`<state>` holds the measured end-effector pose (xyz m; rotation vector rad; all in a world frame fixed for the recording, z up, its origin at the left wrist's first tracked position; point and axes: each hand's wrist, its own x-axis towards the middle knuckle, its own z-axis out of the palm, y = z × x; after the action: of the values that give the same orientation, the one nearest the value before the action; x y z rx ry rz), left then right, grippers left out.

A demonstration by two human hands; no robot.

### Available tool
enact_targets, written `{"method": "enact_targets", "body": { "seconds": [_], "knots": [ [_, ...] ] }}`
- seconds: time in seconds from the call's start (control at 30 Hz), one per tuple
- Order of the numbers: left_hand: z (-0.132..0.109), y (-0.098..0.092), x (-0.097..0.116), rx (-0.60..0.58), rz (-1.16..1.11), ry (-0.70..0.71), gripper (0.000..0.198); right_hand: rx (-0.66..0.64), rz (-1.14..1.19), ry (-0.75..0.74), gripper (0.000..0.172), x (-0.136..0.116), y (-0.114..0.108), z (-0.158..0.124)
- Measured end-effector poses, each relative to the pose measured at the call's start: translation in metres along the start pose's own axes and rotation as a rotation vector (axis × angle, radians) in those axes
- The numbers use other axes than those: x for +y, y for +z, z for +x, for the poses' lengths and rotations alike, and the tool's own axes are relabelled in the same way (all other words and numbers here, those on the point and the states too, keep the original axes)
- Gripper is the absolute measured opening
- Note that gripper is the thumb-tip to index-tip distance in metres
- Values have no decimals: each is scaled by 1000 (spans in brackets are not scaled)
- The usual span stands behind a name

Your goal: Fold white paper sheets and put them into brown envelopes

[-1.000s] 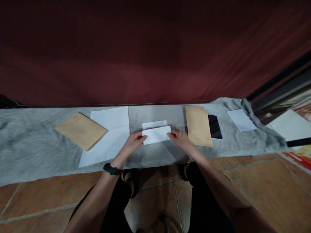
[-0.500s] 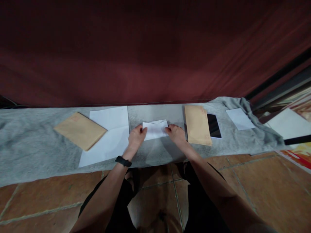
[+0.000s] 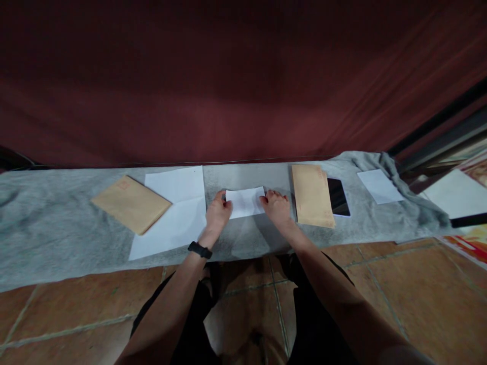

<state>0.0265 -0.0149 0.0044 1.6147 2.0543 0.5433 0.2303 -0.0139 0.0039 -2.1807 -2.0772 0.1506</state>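
Note:
A folded white sheet of paper point(image 3: 245, 203) lies between my hands over the grey cloth. My left hand point(image 3: 219, 210), with a black band on its wrist, pinches the sheet's left end between thumb and fingers. At the right end my right hand point(image 3: 277, 205) grips the paper in the same way, thumb on top. Larger white sheets point(image 3: 178, 218) with a crease spread out left of my left hand. Brown envelopes point(image 3: 131, 203) rest partly over them. Close to my right hand is another stack of brown envelopes point(image 3: 312, 195).
A dark-screened phone or tablet point(image 3: 338, 197) sits partly under the right envelopes. Farther right lies a small white sheet point(image 3: 379, 186). The grey cloth point(image 3: 45, 228) covers a long low surface against a dark red hanging point(image 3: 243, 126). Tiled floor point(image 3: 76, 314) borders the near edge.
The paper's upper flap, slightly gaping before, now lies evenly folded with a single top edge. Both hands keep hold of its ends. The view has shifted slightly.

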Motion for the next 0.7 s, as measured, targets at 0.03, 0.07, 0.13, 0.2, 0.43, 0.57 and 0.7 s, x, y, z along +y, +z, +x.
{"method": "enact_targets", "body": {
  "seconds": [0.03,0.07,0.13,0.2,0.43,0.57,0.7],
  "knots": [
    [-1,0,2,2,21,-2,48,19,4,-4,30,0,1,0],
    [-2,-1,3,6,44,-4,49,43,11,-10,29,1,1,1],
    [-4,-1,5,14,97,-2,52,95,48,-38,29,0,2,2],
    [-6,0,7,22,155,6,53,128,137,-115,29,-3,5,1],
    [-11,4,8,33,260,76,52,5,288,-417,48,-23,23,-14],
    [-16,3,9,69,325,133,46,-51,197,-416,55,-25,32,-21],
    [-20,10,13,207,348,287,46,-42,156,-411,57,-24,36,-22]
  ]
}}
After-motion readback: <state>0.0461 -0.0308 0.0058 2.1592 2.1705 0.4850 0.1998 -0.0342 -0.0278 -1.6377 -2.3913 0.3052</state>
